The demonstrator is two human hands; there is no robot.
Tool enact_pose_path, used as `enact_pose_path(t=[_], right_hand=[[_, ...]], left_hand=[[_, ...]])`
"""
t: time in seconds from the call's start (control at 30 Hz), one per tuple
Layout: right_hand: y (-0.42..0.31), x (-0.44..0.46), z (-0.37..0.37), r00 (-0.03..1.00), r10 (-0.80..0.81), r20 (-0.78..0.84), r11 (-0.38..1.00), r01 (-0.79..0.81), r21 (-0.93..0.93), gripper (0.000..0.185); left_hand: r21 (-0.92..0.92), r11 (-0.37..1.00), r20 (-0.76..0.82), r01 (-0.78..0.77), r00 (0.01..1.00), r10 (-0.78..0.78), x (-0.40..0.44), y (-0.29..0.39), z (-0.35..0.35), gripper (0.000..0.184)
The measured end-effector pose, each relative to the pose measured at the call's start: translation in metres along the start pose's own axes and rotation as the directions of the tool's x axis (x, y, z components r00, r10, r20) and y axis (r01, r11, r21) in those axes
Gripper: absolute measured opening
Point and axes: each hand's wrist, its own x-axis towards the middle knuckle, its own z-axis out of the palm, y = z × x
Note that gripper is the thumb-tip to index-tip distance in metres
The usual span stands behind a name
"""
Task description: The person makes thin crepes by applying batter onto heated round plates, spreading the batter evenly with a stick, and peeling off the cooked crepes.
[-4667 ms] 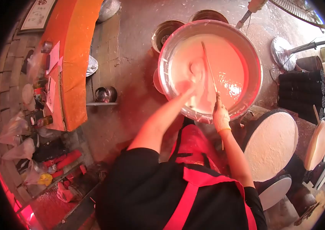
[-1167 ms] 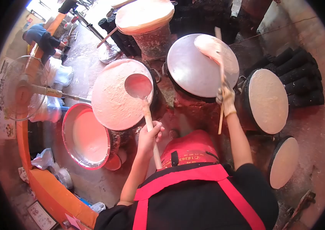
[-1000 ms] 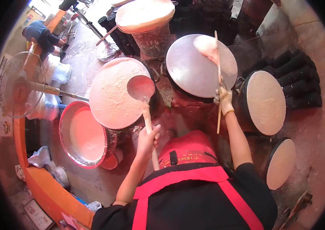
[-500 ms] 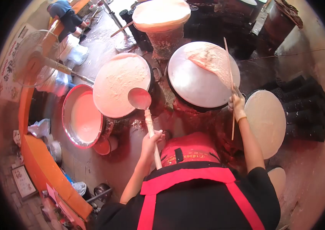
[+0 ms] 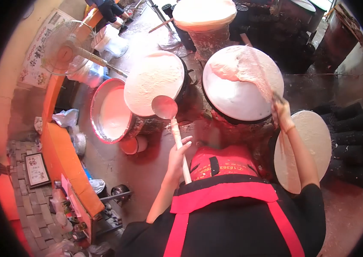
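My left hand (image 5: 176, 159) is closed around the pale handle of a ladle (image 5: 164, 107), whose round bowl hangs over the near edge of a batter-coated griddle (image 5: 155, 81). A glove covers my right hand (image 5: 281, 112), which grips a thin wooden stick (image 5: 282, 143) at the right edge of the middle round griddle (image 5: 233, 100). The stick's upper part is blurred. Pale batter (image 5: 243, 64) covers the far and right parts of that griddle, with bare shiny metal nearer me.
At left are a red-rimmed basin (image 5: 94, 112) of batter, a fan (image 5: 68, 50) and an orange counter (image 5: 63, 147). A coated griddle (image 5: 308, 150) and black cylinders (image 5: 353, 145) stand right. Behind is a stack of thin round sheets (image 5: 205, 15). Another person's legs (image 5: 112, 12) show at top left.
The batter on the middle griddle has spread from a small patch across its far and right parts. My right hand has moved toward the griddle's right edge. The view has shifted.
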Motion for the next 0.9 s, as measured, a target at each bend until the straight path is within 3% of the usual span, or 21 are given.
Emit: enact_pose_path(t=[0.07,0.17,0.27,0.33,0.4,0.47,0.53,0.57,0.6,0.63,0.67,0.73,0.77,0.83,0.9], right_hand=[[-0.029,0.009,0.023,0.999,0.049,0.015,0.996,-0.05,0.075,0.035],[-0.036,0.006,0.04,0.929,0.17,0.329,0.984,-0.181,0.002,0.035],[-0.041,-0.018,0.001,0.883,0.175,0.436,0.983,-0.133,-0.126,0.039],[-0.017,0.015,-0.034,0.904,0.214,0.369,0.974,-0.168,-0.153,0.042],[-0.02,0.036,-0.03,0.954,0.019,0.3,0.993,0.018,-0.12,0.042],[-0.047,0.029,0.001,0.977,0.051,0.207,0.997,-0.039,-0.063,0.043],[-0.029,0.015,0.004,0.898,0.063,0.435,0.996,-0.029,-0.084,0.036],[-0.037,-0.017,-0.007,0.906,0.121,0.405,0.974,-0.03,-0.225,0.037],[-0.041,-0.05,-0.014,0.91,0.23,0.345,0.968,-0.178,-0.176,0.039],[-0.016,-0.063,-0.031,0.913,0.167,0.373,0.977,-0.103,-0.185,0.039],[-0.043,-0.117,-0.034,0.904,0.278,0.326,0.958,-0.284,-0.029,0.039],[0.011,-0.129,-0.065,0.933,0.224,0.283,0.975,-0.212,-0.073,0.037],[0.036,-0.132,-0.054,0.966,0.152,0.209,0.981,-0.172,0.084,0.037],[0.026,-0.151,-0.005,0.991,0.131,-0.014,0.937,-0.12,0.328,0.034],[0.06,-0.119,0.046,0.95,0.092,-0.299,0.935,0.021,0.353,0.034]], left_hand=[[-0.005,1.0,-0.029,-0.012,1.0,0.012,-0.009,0.014,0.009,0.037],[0.002,1.0,-0.065,-0.01,0.998,0.01,-0.016,0.014,0.015,0.036],[0.003,0.998,-0.115,0.061,0.992,-0.061,-0.027,0.007,0.016,0.035],[-0.012,0.996,-0.138,0.089,0.986,-0.09,-0.03,-0.005,0.012,0.034],[-0.023,0.996,-0.165,0.089,0.982,-0.091,-0.042,0.001,0.017,0.034],[0.013,0.994,-0.147,0.107,0.984,-0.104,-0.044,0.001,0.012,0.035],[0.038,0.994,-0.129,0.1,0.987,-0.094,-0.046,0.007,0.011,0.036],[0.05,0.995,-0.112,0.089,0.99,-0.083,-0.041,0.011,0.012,0.036],[0.086,0.993,-0.08,0.086,0.994,-0.079,-0.036,0.013,0.009,0.037],[0.119,0.989,-0.048,0.085,0.996,-0.08,-0.03,0.011,0.004,0.037],[0.153,0.985,-0.009,0.077,0.997,-0.077,-0.021,0.009,0.0,0.037],[0.193,0.978,0.069,0.075,0.994,-0.09,-0.004,0.008,-0.005,0.037],[0.193,0.978,0.11,0.079,0.989,-0.102,0.002,0.009,-0.007,0.037],[0.214,0.971,0.209,0.106,0.966,-0.152,0.011,0.024,-0.008,0.036],[0.217,0.975,0.313,0.041,0.944,-0.109,0.024,0.029,-0.02,0.035]])
